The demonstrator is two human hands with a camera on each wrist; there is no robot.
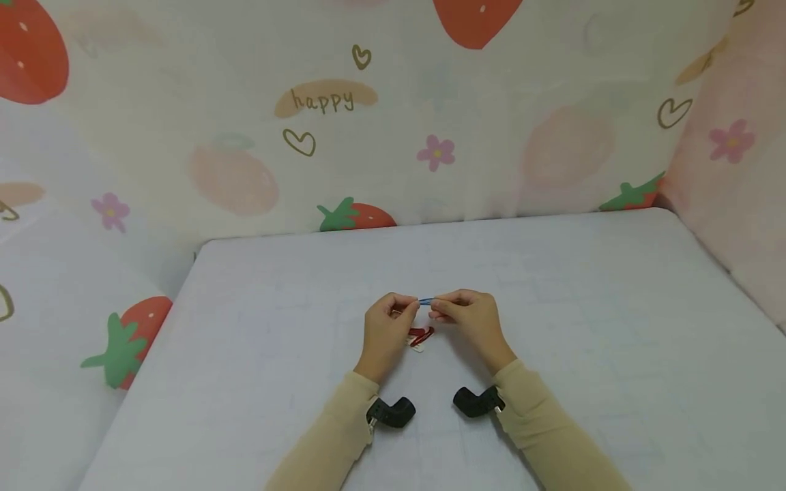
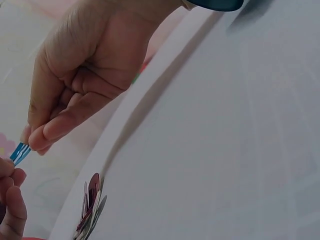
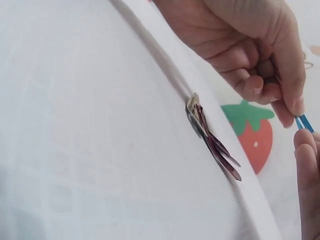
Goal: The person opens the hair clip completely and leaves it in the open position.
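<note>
Between the fingertips of both hands is a small blue snap hair clip (image 1: 426, 301), raised above the table. My left hand (image 1: 385, 334) pinches one end between thumb and fingers; my right hand (image 1: 475, 324) pinches the other. Blue strips with a narrow gap show in the left wrist view, where the clip (image 2: 20, 154) spans the two hands' fingertips. Below the hands lies a small pile of hair clips (image 1: 421, 335), dark red, whitish and dark, partly covered by the left hand in the head view. The pile (image 3: 210, 137) appears side-on in the right wrist view.
A white-covered table (image 1: 583, 307) spreads around the hands. Behind it hangs a cloth (image 1: 479, 102) printed with strawberries, hearts and flowers, and similar cloth stands at both sides. Each sleeve carries a black wrist device, the left (image 1: 393, 412) and the right (image 1: 475, 402).
</note>
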